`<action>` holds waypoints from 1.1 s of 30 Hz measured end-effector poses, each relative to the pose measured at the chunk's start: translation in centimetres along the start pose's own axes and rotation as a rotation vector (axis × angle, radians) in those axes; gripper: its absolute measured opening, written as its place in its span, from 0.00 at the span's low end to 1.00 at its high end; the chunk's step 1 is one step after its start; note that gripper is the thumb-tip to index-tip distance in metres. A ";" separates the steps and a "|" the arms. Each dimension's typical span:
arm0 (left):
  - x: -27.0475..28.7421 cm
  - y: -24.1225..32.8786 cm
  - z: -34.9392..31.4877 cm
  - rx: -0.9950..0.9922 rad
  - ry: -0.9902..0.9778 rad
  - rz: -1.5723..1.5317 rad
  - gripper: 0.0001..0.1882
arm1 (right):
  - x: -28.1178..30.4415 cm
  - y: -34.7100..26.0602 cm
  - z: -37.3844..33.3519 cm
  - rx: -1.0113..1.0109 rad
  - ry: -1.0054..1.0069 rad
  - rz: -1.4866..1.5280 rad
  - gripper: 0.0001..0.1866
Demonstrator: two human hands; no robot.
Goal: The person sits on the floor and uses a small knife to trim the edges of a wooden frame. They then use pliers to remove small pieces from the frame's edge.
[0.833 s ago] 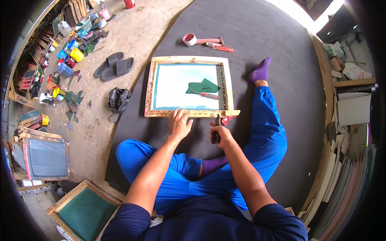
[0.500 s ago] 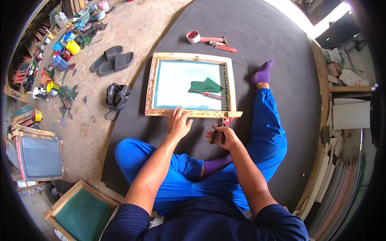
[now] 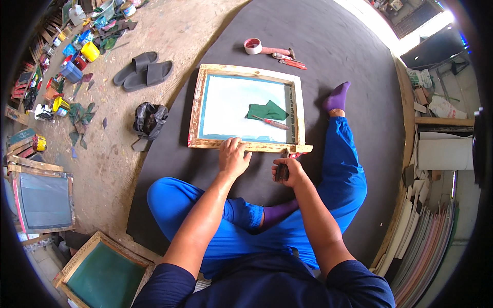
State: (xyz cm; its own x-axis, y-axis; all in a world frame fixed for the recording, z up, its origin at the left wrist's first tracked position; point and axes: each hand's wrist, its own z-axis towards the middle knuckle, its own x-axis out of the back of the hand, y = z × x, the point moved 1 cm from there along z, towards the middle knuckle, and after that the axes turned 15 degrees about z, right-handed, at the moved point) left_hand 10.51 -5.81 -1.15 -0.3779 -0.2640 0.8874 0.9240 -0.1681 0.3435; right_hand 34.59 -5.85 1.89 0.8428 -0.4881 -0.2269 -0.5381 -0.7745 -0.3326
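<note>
A wooden screen-printing frame point(image 3: 246, 146) with white mesh lies flat before me. The fingers of my left hand point(image 3: 234, 158) lap over its near bar, with the thumb on the near side. At the near right corner my right hand point(image 3: 290, 172) is closed round dark-handled pliers point(image 3: 282, 172). The pliers' jaws meet the near bar, though their exact grip is too small to make out. Something red point(image 3: 298, 155) shows beside them under the bar's end. On the mesh rest a dark green scrap point(image 3: 267, 110) and a screwdriver point(image 3: 276, 124).
Beyond the frame on the black mat point(image 3: 354, 56) lie a tape roll point(image 3: 252, 46), a hammer point(image 3: 277, 51) and red-handled tools point(image 3: 292, 64). Slippers point(image 3: 144, 72), a black bag point(image 3: 150, 121) and paint pots point(image 3: 90, 51) occupy the left floor. My outstretched leg point(image 3: 341, 149) lies to the right.
My right hand has closed round the pliers' handles, which were spread before, and turned so the jaws sit at the frame's near bar. My left hand remains on that bar.
</note>
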 end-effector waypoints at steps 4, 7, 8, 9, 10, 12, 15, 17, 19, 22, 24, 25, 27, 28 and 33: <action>0.2 0.2 0.1 0.010 -0.031 -0.010 0.18 | 0.0 1.1 1.5 0.024 0.080 0.050 0.10; 0.1 0.0 -0.1 0.011 -0.022 -0.011 0.18 | -1.1 2.4 1.9 0.082 0.148 0.051 0.08; 0.1 0.0 -0.2 0.009 -0.014 -0.015 0.18 | -1.3 2.8 2.1 0.104 0.164 0.046 0.08; 0.1 0.0 -0.3 0.007 -0.007 -0.018 0.18 | -1.4 2.9 2.4 0.118 0.188 0.056 0.09; 0.1 0.0 -0.2 0.005 -0.012 -0.024 0.18 | -1.5 3.3 2.6 0.163 0.223 0.015 0.08; 0.1 0.1 -0.2 0.001 -0.023 -0.034 0.18 | -1.4 4.3 3.5 0.251 0.293 -0.069 0.09; -0.1 -0.1 -0.2 -0.005 -0.002 -0.036 0.17 | -1.3 5.9 5.5 0.450 0.401 -0.154 0.08; 0.2 -0.3 -0.4 -0.003 0.001 -0.030 0.17 | -2.1 6.4 4.7 0.536 0.453 -0.236 0.09; 0.8 -0.2 -0.5 -0.007 0.038 -0.016 0.16 | -1.9 7.1 3.9 0.601 0.405 -0.393 0.09; 2.0 1.2 -0.3 0.055 -0.029 -0.143 0.14 | 1.5 9.5 5.1 0.763 0.291 -0.646 0.13; 2.3 1.8 -0.5 0.227 -0.293 -0.407 0.14 | 1.3 10.5 3.5 0.731 0.115 -0.759 0.15; 0.8 0.6 -1.7 0.179 -0.184 -0.446 0.16 | -0.3 10.5 1.6 0.637 0.001 -0.849 0.17; -0.5 -0.3 -2.3 0.320 -0.529 -0.639 0.16 | -0.6 10.5 0.8 0.643 -0.079 -0.972 0.17; -0.4 -0.4 -2.4 0.392 -0.704 -0.728 0.16 | -0.7 10.6 0.7 0.644 -0.121 -1.032 0.17; 0.1 -1.4 -2.9 0.651 -0.830 -0.955 0.12 | -0.4 10.3 1.6 0.656 -0.272 -1.175 0.16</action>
State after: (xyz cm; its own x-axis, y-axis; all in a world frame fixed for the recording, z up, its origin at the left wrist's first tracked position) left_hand 9.03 -8.38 -2.42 -0.9283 0.3631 0.0801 0.2856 0.5584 0.7789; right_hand 28.70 -12.98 -2.90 0.8145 0.4696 0.3408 0.5121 -0.3058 -0.8026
